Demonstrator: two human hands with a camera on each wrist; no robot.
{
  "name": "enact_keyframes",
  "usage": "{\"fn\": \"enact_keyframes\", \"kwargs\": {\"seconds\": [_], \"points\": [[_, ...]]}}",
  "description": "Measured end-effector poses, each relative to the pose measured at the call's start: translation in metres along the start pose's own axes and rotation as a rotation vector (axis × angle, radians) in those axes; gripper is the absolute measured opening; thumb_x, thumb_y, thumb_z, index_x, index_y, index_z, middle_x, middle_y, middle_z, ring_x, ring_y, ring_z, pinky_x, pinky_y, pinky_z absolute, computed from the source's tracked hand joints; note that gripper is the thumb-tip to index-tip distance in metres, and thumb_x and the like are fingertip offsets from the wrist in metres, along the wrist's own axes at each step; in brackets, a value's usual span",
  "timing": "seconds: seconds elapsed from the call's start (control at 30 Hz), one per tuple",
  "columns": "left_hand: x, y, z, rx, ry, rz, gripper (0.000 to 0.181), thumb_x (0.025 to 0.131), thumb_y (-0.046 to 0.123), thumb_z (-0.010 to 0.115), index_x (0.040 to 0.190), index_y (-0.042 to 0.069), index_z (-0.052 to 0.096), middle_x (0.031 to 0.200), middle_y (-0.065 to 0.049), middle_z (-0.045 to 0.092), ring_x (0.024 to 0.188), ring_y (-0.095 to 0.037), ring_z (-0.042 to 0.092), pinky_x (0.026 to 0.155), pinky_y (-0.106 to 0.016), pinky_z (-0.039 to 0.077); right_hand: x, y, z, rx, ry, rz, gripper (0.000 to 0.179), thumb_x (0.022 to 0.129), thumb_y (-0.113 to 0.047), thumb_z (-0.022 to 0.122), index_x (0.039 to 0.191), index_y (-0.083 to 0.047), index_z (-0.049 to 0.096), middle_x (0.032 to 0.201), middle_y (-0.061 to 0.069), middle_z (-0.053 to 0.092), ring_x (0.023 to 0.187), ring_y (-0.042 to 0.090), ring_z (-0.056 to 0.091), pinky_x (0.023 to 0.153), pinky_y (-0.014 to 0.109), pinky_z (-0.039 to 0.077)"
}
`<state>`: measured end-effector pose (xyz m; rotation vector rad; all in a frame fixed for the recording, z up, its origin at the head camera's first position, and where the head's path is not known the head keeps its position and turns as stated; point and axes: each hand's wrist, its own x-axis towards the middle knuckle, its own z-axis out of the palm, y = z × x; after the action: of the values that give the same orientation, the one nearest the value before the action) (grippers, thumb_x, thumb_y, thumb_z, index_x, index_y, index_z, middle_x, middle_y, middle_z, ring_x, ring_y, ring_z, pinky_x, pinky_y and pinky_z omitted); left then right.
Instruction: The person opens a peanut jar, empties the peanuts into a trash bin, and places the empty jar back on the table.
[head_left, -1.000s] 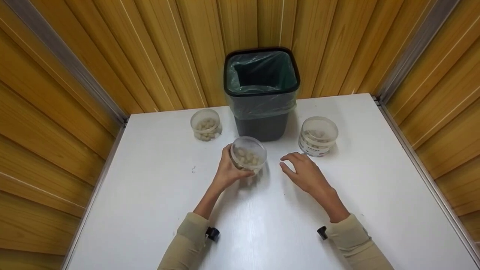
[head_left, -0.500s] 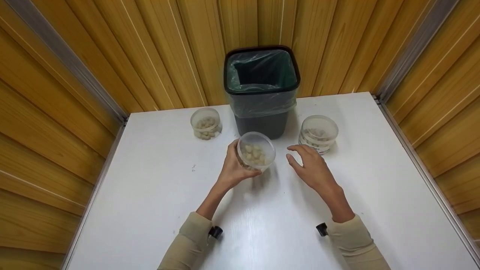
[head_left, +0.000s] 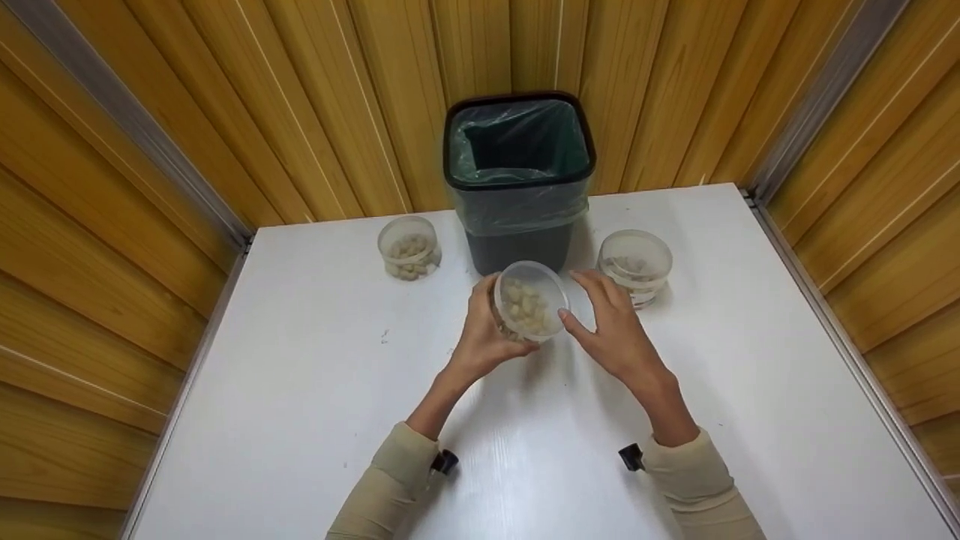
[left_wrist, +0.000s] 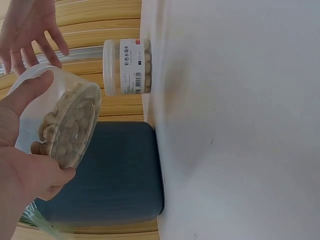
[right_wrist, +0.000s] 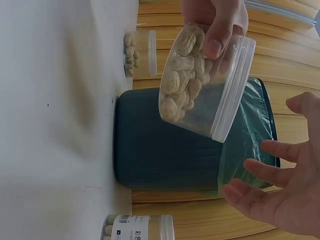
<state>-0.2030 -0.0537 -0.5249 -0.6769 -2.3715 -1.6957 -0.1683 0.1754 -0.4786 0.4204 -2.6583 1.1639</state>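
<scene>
My left hand (head_left: pixel 487 334) grips a clear plastic jar (head_left: pixel 534 304) of unshelled peanuts (right_wrist: pixel 182 75) from its left side, thumb and fingers round the wall. The jar is held above the table and tilted; a translucent lid (right_wrist: pixel 234 90) appears to cover its top. In the right wrist view the peanuts lie gathered toward the base. Just to the right of the jar my right hand (head_left: pixel 619 334) has its fingers spread, thumb near the lid's rim. The right wrist view shows a gap between those fingers and the jar.
Behind the jar stands a dark bin (head_left: pixel 517 232) with a clear plastic liner. A second jar of peanuts (head_left: pixel 409 247) sits on the white table (head_left: pixel 300 405) at back left. Another jar (head_left: pixel 636 262), with a printed label, stands at back right. Wood-patterned walls surround the table.
My left hand has carried the jar to the right and slightly away from me. The right hand has moved slightly away from me; now its thumb is near the rim.
</scene>
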Motion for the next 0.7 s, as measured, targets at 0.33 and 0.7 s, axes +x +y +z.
{"fn": "enact_keyframes", "kwargs": {"seconds": [0.33,0.7], "points": [[-0.001,0.002,0.006,0.124,-0.013,0.0,0.12,0.061,0.014,0.098,0.154,0.0,0.024,0.152,-0.019,0.034,0.137,-0.032,0.038,0.111,-0.052,0.04,0.016,-0.014,0.013,0.016,-0.076,0.005,0.079,0.093,-0.049,0.07,0.159,-0.022,0.035,0.165,0.015,0.023,0.15,0.041,0.017,0.113,0.069,0.028],[-0.002,0.009,0.007,0.21,-0.04,0.052,0.122,0.064,0.017,0.098,0.156,0.0,0.02,0.157,-0.021,0.026,0.146,-0.034,0.026,0.116,-0.05,0.037,0.026,-0.023,0.02,0.016,-0.188,0.062,0.086,0.09,-0.056,0.07,0.159,-0.022,0.032,0.164,0.019,0.02,0.147,0.049,0.022,0.108,0.072,0.033]]}}
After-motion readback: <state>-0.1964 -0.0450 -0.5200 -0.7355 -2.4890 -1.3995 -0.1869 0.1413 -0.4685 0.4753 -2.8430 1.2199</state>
